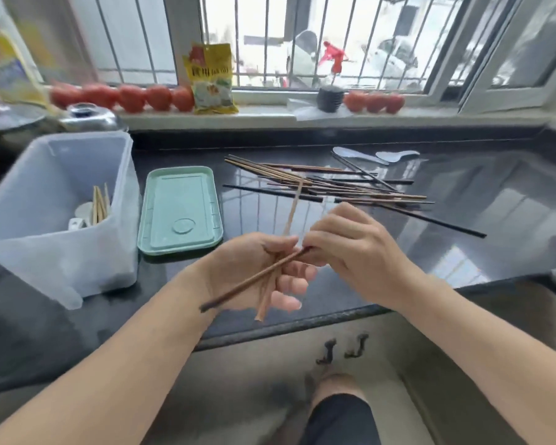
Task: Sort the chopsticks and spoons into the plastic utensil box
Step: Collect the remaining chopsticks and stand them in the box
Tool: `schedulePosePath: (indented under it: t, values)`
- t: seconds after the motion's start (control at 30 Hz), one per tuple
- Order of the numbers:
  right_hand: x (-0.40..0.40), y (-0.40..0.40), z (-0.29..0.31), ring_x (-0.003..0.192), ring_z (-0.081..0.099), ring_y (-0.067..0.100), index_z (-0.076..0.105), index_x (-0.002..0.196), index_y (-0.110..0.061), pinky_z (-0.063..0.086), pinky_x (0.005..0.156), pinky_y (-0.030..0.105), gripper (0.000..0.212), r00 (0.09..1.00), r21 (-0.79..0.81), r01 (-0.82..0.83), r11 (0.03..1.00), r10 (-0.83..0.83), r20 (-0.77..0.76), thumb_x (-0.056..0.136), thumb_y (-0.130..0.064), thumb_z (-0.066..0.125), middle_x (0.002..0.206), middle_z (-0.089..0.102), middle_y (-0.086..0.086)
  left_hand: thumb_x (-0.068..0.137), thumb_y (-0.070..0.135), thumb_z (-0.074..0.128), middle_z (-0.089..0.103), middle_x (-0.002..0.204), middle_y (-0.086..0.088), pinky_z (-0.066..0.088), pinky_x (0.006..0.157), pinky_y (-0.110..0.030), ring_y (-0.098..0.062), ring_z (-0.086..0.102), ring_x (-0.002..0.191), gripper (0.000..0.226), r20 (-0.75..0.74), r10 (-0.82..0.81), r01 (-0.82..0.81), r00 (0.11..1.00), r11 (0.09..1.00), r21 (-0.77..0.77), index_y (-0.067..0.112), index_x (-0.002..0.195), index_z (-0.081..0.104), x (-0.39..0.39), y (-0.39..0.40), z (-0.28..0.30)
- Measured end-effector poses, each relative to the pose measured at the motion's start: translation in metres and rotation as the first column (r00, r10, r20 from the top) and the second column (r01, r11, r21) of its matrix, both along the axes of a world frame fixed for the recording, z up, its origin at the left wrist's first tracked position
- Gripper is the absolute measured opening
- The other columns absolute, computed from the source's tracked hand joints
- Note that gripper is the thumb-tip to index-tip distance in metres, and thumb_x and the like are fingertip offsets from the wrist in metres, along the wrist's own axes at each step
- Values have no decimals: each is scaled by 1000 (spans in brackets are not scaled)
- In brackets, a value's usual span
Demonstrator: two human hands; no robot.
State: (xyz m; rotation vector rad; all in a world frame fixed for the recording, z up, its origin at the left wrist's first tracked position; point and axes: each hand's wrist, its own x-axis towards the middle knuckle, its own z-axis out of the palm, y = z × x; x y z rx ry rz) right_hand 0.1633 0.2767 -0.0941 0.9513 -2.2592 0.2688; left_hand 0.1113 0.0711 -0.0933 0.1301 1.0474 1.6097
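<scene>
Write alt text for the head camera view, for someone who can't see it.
Both hands hold chopsticks above a dark counter: the left hand grips two chopsticks, the right hand pinches their tips. More chopsticks and two white spoons lie beyond; a plastic utensil box stands left beside its green lid.

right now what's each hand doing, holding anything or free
Left hand: holding chopsticks, fingers curled round them.
Right hand: pinching the top end of the same chopsticks; the exact grip is blurred.
</scene>
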Motion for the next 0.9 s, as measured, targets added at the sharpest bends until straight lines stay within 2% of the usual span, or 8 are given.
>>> schedulePosePath:
  t: [0.17, 0.23, 0.3, 0.37, 0.47, 0.73, 0.83, 0.9]
  values:
    - [-3, 19, -13, 80, 58, 24, 73, 93, -4, 49, 74, 36, 8, 994, -170, 106, 980, -105, 14, 96, -3, 66, 90, 67, 2, 112, 30, 39, 69, 95, -18, 65, 65, -45, -29, 75, 75, 42, -102, 21, -26, 995, 999, -42, -2, 127, 61, 9, 4, -2]
    - [-5, 13, -7, 78, 62, 17, 73, 92, -11, 53, 73, 35, 8, 918, -516, 368, 774, -214, 333, 95, -8, 67, 83, 68, -6, 111, 28, 40, 73, 110, -18, 64, 81, -49, -33, 76, 94, 42, -189, 200, -214, 961, 975, -56, -2, 129, 62, 10, 11, -9]
    - [-5, 0, 5, 74, 65, 19, 71, 90, -11, 56, 72, 33, 12, 716, -692, 588, 418, 129, 686, 99, -13, 63, 78, 68, -2, 111, 27, 40, 70, 129, -19, 59, 97, -52, -36, 71, 116, 41, -225, 311, -319, 923, 948, 1, 2, 134, 63, 12, 16, -10]
    - [-3, -12, 10, 78, 68, 32, 72, 95, -4, 59, 75, 36, 17, 510, -635, 716, 292, 403, 760, 101, -15, 60, 85, 70, 12, 111, 29, 40, 65, 139, -18, 55, 101, -56, -39, 63, 127, 40, -212, 297, -284, 931, 955, 90, 13, 140, 63, 16, 18, -5]
    - [2, -26, 7, 98, 72, 37, 75, 105, -5, 58, 91, 51, 18, 462, -608, 708, 360, 415, 784, 100, -17, 61, 102, 75, 19, 109, 30, 45, 65, 140, -12, 53, 98, -67, -40, 60, 131, 38, -235, 286, -270, 929, 958, 99, 28, 144, 59, 21, 16, -1]
    - [6, -50, 4, 97, 72, 38, 78, 89, -9, 53, 91, 45, 18, 414, -553, 701, 450, 374, 830, 98, -20, 66, 93, 77, 14, 111, 25, 44, 73, 117, -13, 56, 90, -67, -30, 73, 104, 33, -249, 329, -327, 911, 944, 49, 15, 135, 64, 19, 4, 0]
    - [-8, -31, 10, 77, 68, 30, 75, 79, -13, 53, 78, 40, 21, 556, -551, 733, 398, 116, 823, 97, -20, 67, 80, 75, 7, 112, 27, 41, 72, 84, -10, 58, 55, -36, -21, 70, 69, 29, -331, 440, -481, 835, 875, -50, 7, 119, 61, 11, -3, -4]
    - [-18, -2, 19, 72, 63, 22, 72, 82, -17, 49, 70, 35, 18, 605, -397, 760, 514, -339, 720, 97, -23, 65, 73, 70, -2, 111, 31, 44, 39, 56, 1, 28, 38, -21, -11, 34, 42, 24, -417, 458, -536, 785, 839, -89, 10, 109, 55, 2, -12, -7]
